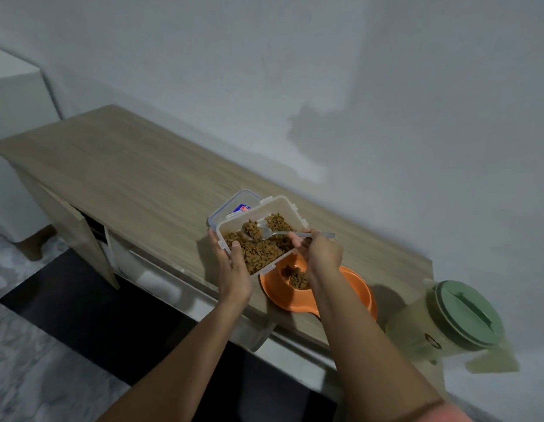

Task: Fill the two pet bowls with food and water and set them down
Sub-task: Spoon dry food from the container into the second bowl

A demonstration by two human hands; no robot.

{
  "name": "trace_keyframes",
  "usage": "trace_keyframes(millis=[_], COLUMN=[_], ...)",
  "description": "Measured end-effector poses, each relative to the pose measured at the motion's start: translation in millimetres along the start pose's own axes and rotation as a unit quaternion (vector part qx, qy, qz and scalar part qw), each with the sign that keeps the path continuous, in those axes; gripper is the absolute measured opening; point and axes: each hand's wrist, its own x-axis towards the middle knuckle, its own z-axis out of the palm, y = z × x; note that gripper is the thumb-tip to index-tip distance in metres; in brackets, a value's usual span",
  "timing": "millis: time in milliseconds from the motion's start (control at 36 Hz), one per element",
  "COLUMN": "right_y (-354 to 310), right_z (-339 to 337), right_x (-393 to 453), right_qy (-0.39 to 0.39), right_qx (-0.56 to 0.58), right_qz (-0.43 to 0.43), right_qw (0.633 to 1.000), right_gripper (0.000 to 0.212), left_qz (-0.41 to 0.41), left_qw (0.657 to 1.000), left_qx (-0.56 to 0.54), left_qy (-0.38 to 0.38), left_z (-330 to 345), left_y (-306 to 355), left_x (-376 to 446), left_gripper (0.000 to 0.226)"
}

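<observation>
The food half of the job is under way but not finished. The orange pet bowl (317, 295) sits near the front edge of the wooden surface (118, 166) with only a small heap of kibble (296, 277) in its well. The left hand (231, 263) wraps around the near end of a clear plastic food container (258, 236), thumb over the rim, holding it tilted above the bowl. The right hand (321, 254) pinches the handle of a metal spoon (290, 234) whose head, loaded with kibble, lies inside the container. More spoonfuls seem needed before this bowl counts as full.

Only this one orange dish is in view; whether it has a second well or a second bowl stands elsewhere cannot be told, as the right forearm covers part of it. No water shows in any bowl, so the water step and the setting down appear to be left.

The container's blue-edged lid (234, 208) lies flat on the surface just behind the container. A pale jug with a green lid (464, 315) stands to the right, near the bowl, lid on. Below the surface a cabinet door (79, 236) hangs open. Nothing blocks the path from container to bowl, though the tilted container partly overhangs the bowl's far rim.
</observation>
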Motion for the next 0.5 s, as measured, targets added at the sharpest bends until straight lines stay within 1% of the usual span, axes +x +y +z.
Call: trace_keyframes(millis=[306,500], right_y=[-16,-27], right_z=[-15,-38], right_x=[-6,-5], right_qy=[0.045,0.091], right_qx=[0.076,0.12], right_qz=[0.011,-0.021], right_qw=[0.996,0.988], right_gripper=[0.021,0.021], left_qz=[-0.013,-0.047], left_qw=[0.999,0.998], left_qx=[0.004,0.018], left_qy=[0.03,0.039], left_z=[4,9], left_y=[-4,-8], left_x=[10,20], left_gripper=[0.055,0.054])
